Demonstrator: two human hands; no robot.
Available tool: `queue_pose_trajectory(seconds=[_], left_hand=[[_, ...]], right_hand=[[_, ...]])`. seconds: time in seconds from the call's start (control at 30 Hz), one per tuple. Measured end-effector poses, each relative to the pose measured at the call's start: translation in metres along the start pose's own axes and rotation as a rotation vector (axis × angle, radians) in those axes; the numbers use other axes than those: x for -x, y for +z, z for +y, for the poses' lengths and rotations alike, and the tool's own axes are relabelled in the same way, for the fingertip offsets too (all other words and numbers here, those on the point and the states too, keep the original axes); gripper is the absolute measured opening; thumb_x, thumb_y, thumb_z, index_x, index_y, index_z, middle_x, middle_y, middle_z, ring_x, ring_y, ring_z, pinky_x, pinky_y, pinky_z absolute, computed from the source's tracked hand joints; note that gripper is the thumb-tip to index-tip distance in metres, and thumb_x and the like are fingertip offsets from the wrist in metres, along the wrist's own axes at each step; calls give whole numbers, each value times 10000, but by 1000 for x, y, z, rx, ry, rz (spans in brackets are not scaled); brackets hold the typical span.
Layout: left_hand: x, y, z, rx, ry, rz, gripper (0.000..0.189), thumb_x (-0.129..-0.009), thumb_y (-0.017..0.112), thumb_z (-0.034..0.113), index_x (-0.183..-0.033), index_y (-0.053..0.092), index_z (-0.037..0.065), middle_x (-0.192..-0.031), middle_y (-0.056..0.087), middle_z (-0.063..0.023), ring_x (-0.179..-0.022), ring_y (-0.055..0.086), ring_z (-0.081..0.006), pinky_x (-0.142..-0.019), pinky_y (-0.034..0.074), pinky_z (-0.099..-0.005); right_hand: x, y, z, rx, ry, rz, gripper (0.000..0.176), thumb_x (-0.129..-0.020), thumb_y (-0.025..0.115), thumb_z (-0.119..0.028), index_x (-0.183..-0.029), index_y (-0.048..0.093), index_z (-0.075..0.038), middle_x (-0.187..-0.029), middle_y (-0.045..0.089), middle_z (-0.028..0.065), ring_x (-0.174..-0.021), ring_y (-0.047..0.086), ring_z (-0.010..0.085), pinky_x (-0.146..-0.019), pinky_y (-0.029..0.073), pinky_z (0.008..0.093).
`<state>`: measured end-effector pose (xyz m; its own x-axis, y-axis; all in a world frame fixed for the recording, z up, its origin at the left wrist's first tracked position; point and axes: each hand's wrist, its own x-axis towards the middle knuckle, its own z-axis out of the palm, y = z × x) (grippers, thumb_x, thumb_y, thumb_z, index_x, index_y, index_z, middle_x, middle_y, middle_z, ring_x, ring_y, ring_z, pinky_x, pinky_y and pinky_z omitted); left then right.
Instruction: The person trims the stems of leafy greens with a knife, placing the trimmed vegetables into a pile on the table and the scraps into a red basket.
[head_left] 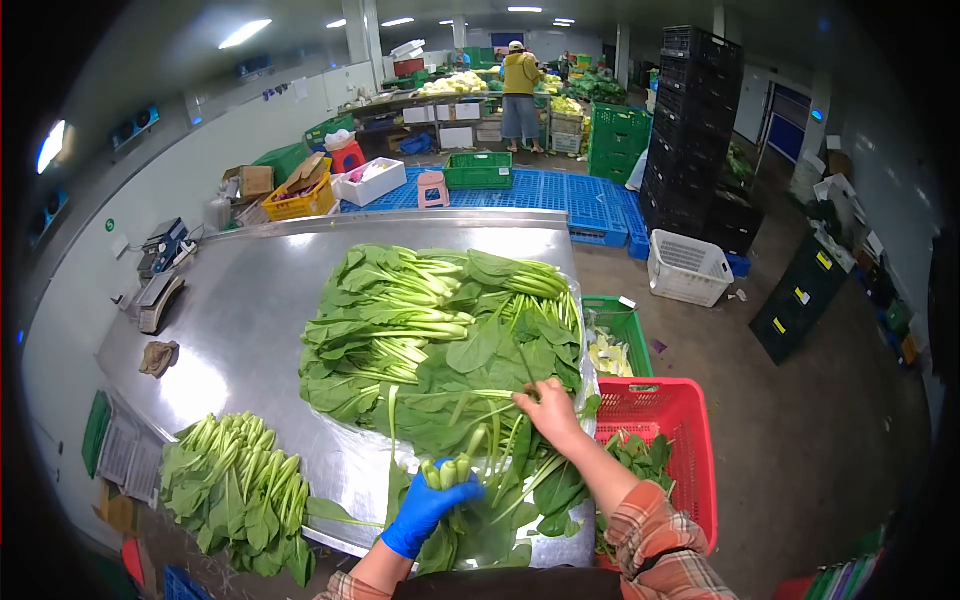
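My left hand (432,508), in a blue glove, is closed round a bunch of leafy greens (450,474) with its pale stalk ends up, near the table's front edge. Bare and bent at the fingers, my right hand (550,412) is over the big pile of greens (400,300), up and to the right of the glove. A thin dark object, perhaps a knife (527,365), sticks up from its fingers. Loose leaves and stalks lie between the hands. Another heap of greens (240,490) rests at the table's left front.
The steel table (230,300) carries a brown cloth (159,358) and a scale (160,300). To the right stand a red crate (690,450) with leaves, a green crate (630,335) and a white basket (690,268). A person (520,95) stands far back near stacked crates.
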<state>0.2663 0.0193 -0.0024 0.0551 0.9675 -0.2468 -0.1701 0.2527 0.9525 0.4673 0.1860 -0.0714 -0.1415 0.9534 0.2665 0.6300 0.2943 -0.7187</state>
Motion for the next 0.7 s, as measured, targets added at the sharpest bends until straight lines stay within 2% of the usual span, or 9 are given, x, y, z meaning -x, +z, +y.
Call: queue_pose_trajectory(seconds=[0.07,0.17,0.2,0.23,0.3,0.37,0.43,0.57,0.7], left_hand=[[6,1,12,14,30,106,259,-757,720,86,-989,631,12,-879,636,-31,-774,599,-111,-699,487,-249],[8,-18,7,-262,134,291,248,-756,738,108,-962,642,11,-890,643,-42,-745,594,-113,-670,491,-264],[14,-18,12,-357,191,300,253,-755,741,116,-965,647,11,-920,648,-52,-777,602,-123,-701,494,-271],[20,-15,21,-451,243,306,258,-755,744,124,-968,652,11,-950,652,-62,-809,610,-132,-732,497,-277],[19,-4,38,-825,600,200,237,-751,751,119,-947,657,25,-1020,646,-56,-889,605,-140,-808,485,-301],[17,12,37,-793,706,17,273,-741,760,124,-979,651,44,-1124,623,-64,-985,585,-144,-906,443,-290],[15,22,23,-409,118,-143,312,-738,762,126,-1009,634,40,-1086,616,-65,-950,581,-140,-869,445,-268],[7,26,0,-348,178,-62,329,-745,755,122,-1031,618,34,-975,608,-45,-873,572,-142,-799,452,-275],[5,32,-8,-425,321,-48,318,-742,752,106,-1019,617,28,-945,601,-42,-838,562,-142,-770,449,-276]], right_hand=[[0,7,0,63,-26,-80,272,-811,678,-219,-923,615,20,-951,568,196,-852,579,350,-737,477,382],[8,-4,-9,-292,-91,-48,262,-817,696,-185,-955,595,14,-857,565,100,-639,578,162,-606,473,307],[17,-32,-39,-520,171,-199,255,-814,708,-166,-966,580,-6,-768,557,33,-572,527,85,-553,448,266],[23,-49,-52,-475,81,-260,264,-809,710,-186,-961,585,-10,-761,574,52,-600,545,118,-580,453,283],[37,-71,-63,-383,-96,-381,285,-801,715,-227,-952,596,-17,-747,607,90,-657,581,183,-633,465,317],[58,-74,-72,-445,-147,-468,292,-817,703,-231,-994,606,-20,-838,632,100,-719,589,175,-665,466,299],[75,-77,-86,-579,6,-535,311,-827,692,-242,-1025,608,-18,-854,634,111,-732,589,184,-677,468,307],[90,-68,-65,-402,-277,-385,286,-903,585,-216,-1094,572,-3,-866,588,130,-768,596,274,-708,474,342],[99,-61,-62,-291,-314,-392,294,-913,546,-197,-1112,548,20,-910,582,178,-825,592,352,-723,478,382]])
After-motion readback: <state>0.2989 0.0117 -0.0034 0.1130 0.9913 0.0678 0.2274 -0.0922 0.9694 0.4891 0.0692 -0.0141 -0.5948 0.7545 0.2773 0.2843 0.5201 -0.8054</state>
